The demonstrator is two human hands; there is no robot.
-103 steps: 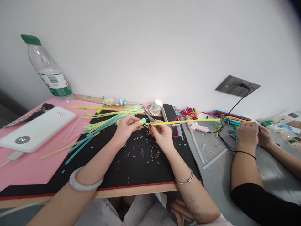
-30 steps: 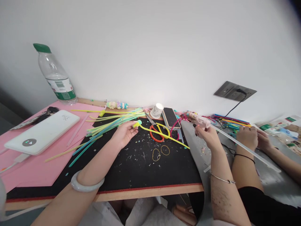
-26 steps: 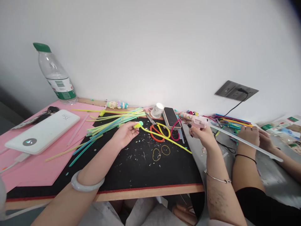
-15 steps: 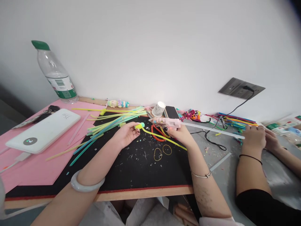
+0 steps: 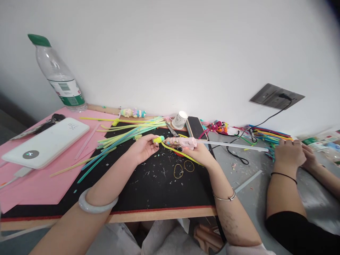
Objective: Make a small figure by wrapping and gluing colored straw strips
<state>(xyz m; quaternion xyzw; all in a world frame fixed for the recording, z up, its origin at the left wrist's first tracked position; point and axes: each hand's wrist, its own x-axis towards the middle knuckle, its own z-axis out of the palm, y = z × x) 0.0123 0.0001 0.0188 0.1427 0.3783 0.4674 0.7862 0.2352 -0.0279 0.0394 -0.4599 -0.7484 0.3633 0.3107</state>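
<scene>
Between its fingertips my left hand (image 5: 145,148) pinches a small yellow-green coiled piece (image 5: 158,139) with a mint-coloured end. A long yellow pipe cleaner (image 5: 183,153) trails from it to the right, passing by my right hand. My right hand (image 5: 199,153) is wrapped round a pink hot glue gun (image 5: 186,142), its tip close to or touching the coiled piece; contact cannot be made out. A long translucent glue stick (image 5: 233,144) sticks out of the gun's back. Below the hands, two rubber bands (image 5: 178,171) lie on the black mat (image 5: 159,193).
Loose pipe cleaners (image 5: 111,141) lie left of my hands. Behind stand a paper cup (image 5: 180,120) and a phone (image 5: 197,127). A power bank (image 5: 47,143) and a bottle (image 5: 60,76) are at left. A co-worker's hands (image 5: 289,154) are at right, near a black cord (image 5: 243,157).
My right hand has brought the glue gun left and slightly down, so its tip is now at the coiled piece. My left hand still pinches that piece. The view has shifted slightly.
</scene>
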